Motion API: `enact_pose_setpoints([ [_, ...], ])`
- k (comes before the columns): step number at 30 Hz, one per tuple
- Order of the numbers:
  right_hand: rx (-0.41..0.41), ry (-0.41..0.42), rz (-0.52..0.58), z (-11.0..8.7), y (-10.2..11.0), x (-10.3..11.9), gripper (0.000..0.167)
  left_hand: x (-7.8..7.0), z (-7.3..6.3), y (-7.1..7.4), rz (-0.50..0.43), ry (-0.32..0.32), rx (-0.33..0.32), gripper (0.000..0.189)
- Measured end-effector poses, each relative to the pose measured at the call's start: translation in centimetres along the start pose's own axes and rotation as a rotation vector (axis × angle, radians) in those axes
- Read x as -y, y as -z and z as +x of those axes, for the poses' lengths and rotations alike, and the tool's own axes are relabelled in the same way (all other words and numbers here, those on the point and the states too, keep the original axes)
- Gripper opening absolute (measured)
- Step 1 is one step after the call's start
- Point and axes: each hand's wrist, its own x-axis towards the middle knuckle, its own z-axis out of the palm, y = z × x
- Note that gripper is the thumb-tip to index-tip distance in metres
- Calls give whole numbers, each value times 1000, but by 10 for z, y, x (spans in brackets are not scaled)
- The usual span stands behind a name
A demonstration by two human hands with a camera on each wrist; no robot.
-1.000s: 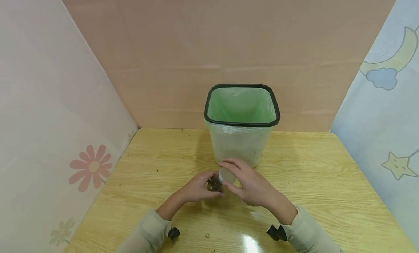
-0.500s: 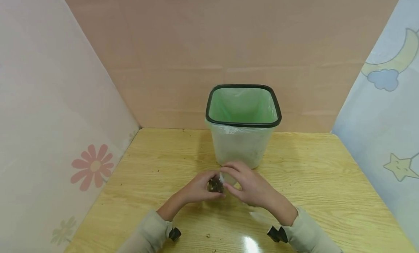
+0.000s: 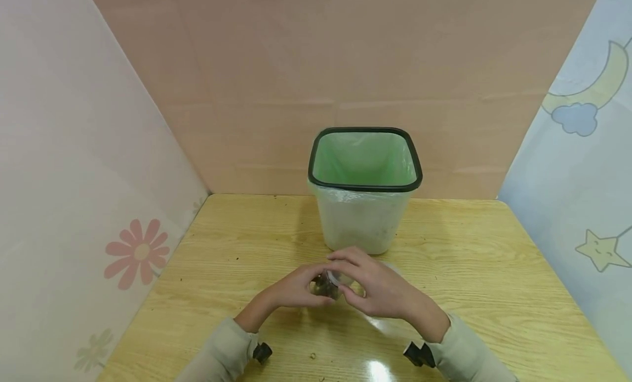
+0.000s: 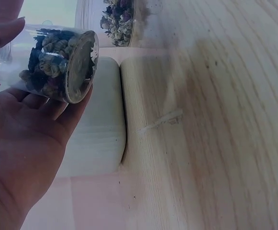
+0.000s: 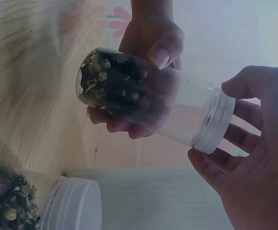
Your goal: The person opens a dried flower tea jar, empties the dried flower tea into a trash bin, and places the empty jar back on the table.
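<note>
My left hand [image 3: 298, 288] grips a clear jar [image 5: 179, 108] round its body. Dried flower buds [image 5: 103, 79] lie toward the jar's bottom end, and its upper part is see-through. The fingers and thumb of my right hand [image 3: 382, 288] hold the white lid [image 5: 217, 122], which sits on the jar's mouth. The jar is tilted above the table, lid end up and to the right. In the head view my hands cover much of it. A second jar of dried flowers [image 5: 14, 196] with a white lid [image 5: 79, 206] stands on the table close by.
Just beyond my hands stands a pale bin [image 3: 362, 220] with a black rim [image 3: 365, 188] and a green-tinted liner. The wooden table [image 3: 247, 234] bears small dark specks and a little ring-like bit [image 3: 312, 356]. Papered walls rise behind and on both sides.
The jar and my right hand have come slightly lower and nearer to me. The lid, gripped throughout, now shows less of its top. Behind my right hand a pale edge has come into sight.
</note>
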Motion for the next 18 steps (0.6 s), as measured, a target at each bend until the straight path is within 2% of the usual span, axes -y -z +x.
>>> enact_pose_setpoints([
  [6, -43, -10, -57, 0, 1, -1, 49, 1, 2, 0, 40, 12, -31, 40],
  [9, -69, -55, -88, 1, 1, 0, 48, 2, 3, -1, 52, 35, -66, 38],
  [14, -81, -164, -137, 1, 0, 1, 50, 0, 4, -2, 68, 87, -103, 44],
  [18, -68, -195, -153, 2, -1, 1, 49, -1, 4, -2, 82, 103, -103, 57],
])
